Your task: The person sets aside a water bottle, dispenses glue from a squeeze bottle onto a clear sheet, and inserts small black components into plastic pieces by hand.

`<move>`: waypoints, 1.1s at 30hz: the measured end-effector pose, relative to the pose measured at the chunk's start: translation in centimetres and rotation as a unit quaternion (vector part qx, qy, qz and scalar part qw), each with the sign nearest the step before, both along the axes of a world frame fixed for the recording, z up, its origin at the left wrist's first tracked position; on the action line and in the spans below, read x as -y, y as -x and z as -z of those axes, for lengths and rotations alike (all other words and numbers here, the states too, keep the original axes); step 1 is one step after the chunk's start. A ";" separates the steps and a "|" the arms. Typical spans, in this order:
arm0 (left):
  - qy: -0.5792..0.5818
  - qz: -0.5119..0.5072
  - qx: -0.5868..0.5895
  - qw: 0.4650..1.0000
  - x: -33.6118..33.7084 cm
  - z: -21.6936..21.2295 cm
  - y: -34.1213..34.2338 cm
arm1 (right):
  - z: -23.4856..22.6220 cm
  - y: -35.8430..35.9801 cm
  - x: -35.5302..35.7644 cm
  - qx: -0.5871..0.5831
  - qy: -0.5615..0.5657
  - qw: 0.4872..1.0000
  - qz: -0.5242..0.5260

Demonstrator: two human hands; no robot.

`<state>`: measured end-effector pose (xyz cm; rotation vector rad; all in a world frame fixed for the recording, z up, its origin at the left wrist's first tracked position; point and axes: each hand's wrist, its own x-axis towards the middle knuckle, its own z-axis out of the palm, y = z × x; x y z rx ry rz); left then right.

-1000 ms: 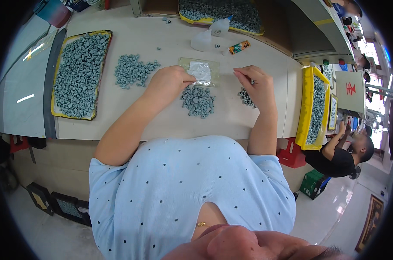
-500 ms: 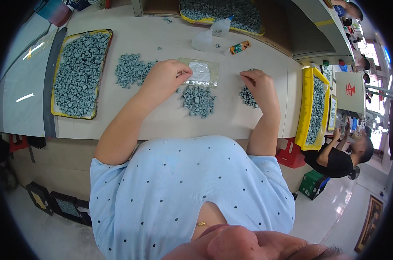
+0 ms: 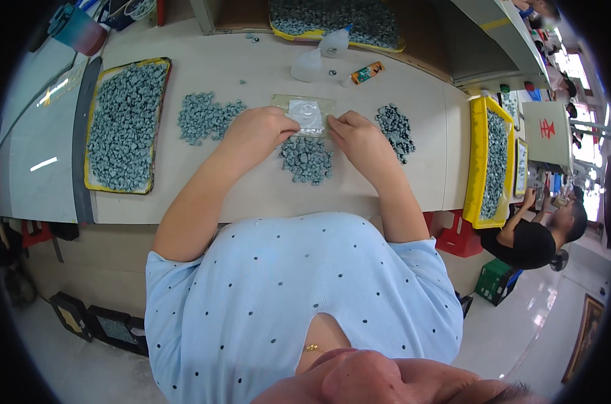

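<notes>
A flat greenish translucent pad (image 3: pixel 326 108) lies on the table, a white square (image 3: pixel 295 108) with a round outline on top. At the pad's left side, my left hand (image 3: pixel 265 131) is closed, thumb against fingertips. My right hand (image 3: pixel 359 137) pinches at the pad's right edge. Whatever either pinch holds is too small or hidden. Just below the pad is a heap of small grey-green stone-like pieces (image 3: pixel 306 163). Another grey-green heap (image 3: pixel 203 118) spreads left of my left hand, and a darker heap (image 3: pixel 395 131) lies right of my right hand.
Far left is a yellow-rimmed tray (image 3: pixel 166 84) full of pieces; another tray (image 3: pixel 393 49) sits at the back. Squeeze bottles (image 3: pixel 308 66) and an orange-green tube (image 3: pixel 368 73) stand beyond the pad. At right are a yellow bin (image 3: pixel 478 155) and a seated person (image 3: pixel 527 236).
My right hand has moved left from the dark heap to the pad's right edge, uncovering that heap. My left hand stays by the pad's left side. The whole view has shifted slightly.
</notes>
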<state>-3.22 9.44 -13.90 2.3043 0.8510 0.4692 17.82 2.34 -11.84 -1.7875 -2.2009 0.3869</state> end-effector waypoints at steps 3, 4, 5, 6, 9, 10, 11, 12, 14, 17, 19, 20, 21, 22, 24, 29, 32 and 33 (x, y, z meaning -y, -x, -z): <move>-0.013 0.011 -0.004 1.000 0.7 -0.8 -2.1 | -0.8 -1.7 0.7 -0.002 0.002 1.000 0.008; -0.023 0.013 0.001 1.000 1.0 -1.0 -2.8 | -1.0 -2.4 1.0 -0.006 -0.002 1.000 0.015; -0.027 0.021 -0.003 0.999 1.2 -1.3 -3.5 | -1.1 -3.2 1.2 -0.008 0.005 1.000 0.009; -0.025 0.018 0.001 1.000 1.5 -1.5 -4.2 | -1.1 -3.9 1.5 -0.010 0.012 1.000 0.003; 0.000 0.024 0.021 0.999 2.4 -2.1 -6.0 | -1.6 -6.0 2.6 0.003 0.002 1.000 -0.008; 0.029 0.026 0.040 0.998 2.7 -2.3 -6.5 | -1.7 -6.6 3.0 -0.001 -0.001 1.000 -0.004; 0.026 0.030 0.036 0.999 2.9 -2.4 -6.9 | -1.8 -7.0 3.4 0.012 -0.001 1.000 -0.006; 0.067 0.028 0.038 0.997 3.1 -2.5 -7.3 | -2.0 -7.4 3.8 0.026 -0.001 1.000 -0.009; 0.104 0.028 0.040 0.993 3.5 -3.0 -7.7 | -2.3 -7.8 4.6 0.031 -0.014 0.999 -0.007; 0.136 0.024 0.051 0.989 4.2 -3.8 -8.3 | -2.7 -8.3 5.6 0.038 -0.025 0.999 -0.012; 0.160 0.028 0.046 0.986 4.7 -4.2 -8.5 | -2.8 -8.7 6.1 0.040 -0.028 0.999 -0.014; 0.159 0.029 0.046 0.986 4.9 -4.4 -8.5 | -2.8 -8.8 6.3 0.039 -0.033 0.999 -0.017; 0.174 0.035 0.050 0.983 5.1 -4.7 -8.5 | -2.7 -9.0 6.5 0.039 -0.039 0.998 -0.021; 0.189 0.041 0.054 0.980 5.2 -5.0 -8.5 | -2.7 -9.1 6.7 0.039 -0.040 0.998 -0.020; 0.266 0.008 0.057 0.962 5.4 -6.0 -8.5 | -2.7 -9.2 6.9 0.040 -0.043 0.998 -0.023; 0.393 -0.070 0.153 0.904 5.1 -6.7 -7.7 | -3.6 -8.8 7.2 0.046 -0.040 0.998 -0.012; 0.606 -0.026 0.331 0.722 4.6 -6.6 -7.2 | -3.8 -8.3 7.5 0.059 -0.055 0.997 -0.005; 0.635 -0.035 0.374 0.675 4.7 -6.7 -7.4 | -3.8 -8.2 7.5 0.070 -0.064 0.995 0.000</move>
